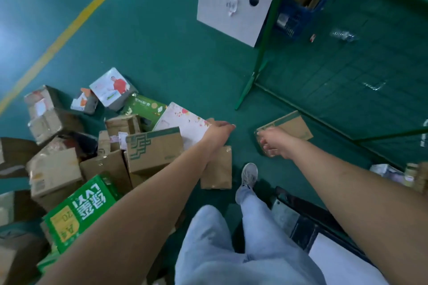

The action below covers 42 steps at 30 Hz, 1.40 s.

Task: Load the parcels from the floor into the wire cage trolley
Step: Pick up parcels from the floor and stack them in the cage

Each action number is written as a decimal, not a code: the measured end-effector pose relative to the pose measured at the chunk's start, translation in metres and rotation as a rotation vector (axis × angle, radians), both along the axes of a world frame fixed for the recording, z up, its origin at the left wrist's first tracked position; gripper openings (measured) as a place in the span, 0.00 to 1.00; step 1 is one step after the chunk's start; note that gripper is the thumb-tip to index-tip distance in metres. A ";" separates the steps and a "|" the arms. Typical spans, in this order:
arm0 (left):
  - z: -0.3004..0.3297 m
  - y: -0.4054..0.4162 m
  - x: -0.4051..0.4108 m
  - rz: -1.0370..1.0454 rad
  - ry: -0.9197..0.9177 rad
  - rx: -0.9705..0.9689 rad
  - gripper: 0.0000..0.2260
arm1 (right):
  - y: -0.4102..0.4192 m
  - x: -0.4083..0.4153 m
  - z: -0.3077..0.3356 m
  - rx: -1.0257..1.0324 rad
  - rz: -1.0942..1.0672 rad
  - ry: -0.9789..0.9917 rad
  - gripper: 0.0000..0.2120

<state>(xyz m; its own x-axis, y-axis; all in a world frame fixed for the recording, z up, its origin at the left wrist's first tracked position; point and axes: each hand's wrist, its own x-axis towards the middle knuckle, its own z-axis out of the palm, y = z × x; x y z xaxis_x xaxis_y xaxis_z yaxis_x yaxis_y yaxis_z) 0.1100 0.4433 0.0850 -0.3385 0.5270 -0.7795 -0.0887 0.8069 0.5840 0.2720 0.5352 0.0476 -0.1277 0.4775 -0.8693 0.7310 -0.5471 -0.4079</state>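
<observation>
Green warehouse floor (162, 41), painted yellow line (69, 28) running off far beyond the left grip. Head view only, wide-angle, blurred at the edges.

Left grip (220, 131): fingers curled over the corner of a white flowered parcel (183, 122), which lies tilted on the heap. Holding it, as far as I can see; thumb side hidden.

Right grip (272, 141): fingers wrapped around the near end of a small brown carton (287, 128). Carton looks lifted clear of the floor, though I can't be sure.

Wire cage trolley (266, 37): green frame post and mesh panel, ahead and to the right of the right grip. I read the mesh beyond as its side or base, not certain which. A large white box (234, 0) stands against the post, far ahead of both grips; inside or outside the cage, can't tell.

Progress, my judgement: early. Heap of parcels (97, 152) to the left of and below the left grip is large: brown cartons, a green A4 box (81, 210), printed white boxes. A flat brown packet (217, 166) lies under the left forearm. Two parcels in hand, the rest to go.

Hard to make out: blue basket (298, 16) with clutter behind the post; a clear bottle (344, 35) on the mesh; stuff at the right edge is cut off. Cage contents mostly out of frame.
</observation>
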 end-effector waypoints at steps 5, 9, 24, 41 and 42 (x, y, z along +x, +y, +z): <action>-0.074 0.061 0.000 0.029 -0.020 -0.066 0.13 | 0.068 0.008 -0.070 -0.058 0.061 -0.086 0.18; -0.154 0.106 0.011 -0.005 -0.038 -0.135 0.16 | 0.115 0.026 -0.140 -0.034 0.040 -0.115 0.11; -0.444 0.208 0.090 -0.163 -0.186 -0.372 0.10 | 0.202 0.116 -0.398 -0.019 -0.003 -0.256 0.13; -0.637 0.275 0.121 0.224 -0.293 -0.416 0.19 | 0.306 0.150 -0.594 0.271 0.115 -0.456 0.46; -0.642 0.275 0.118 0.254 -0.300 -0.402 0.13 | 0.307 0.149 -0.596 0.275 0.103 -0.465 0.47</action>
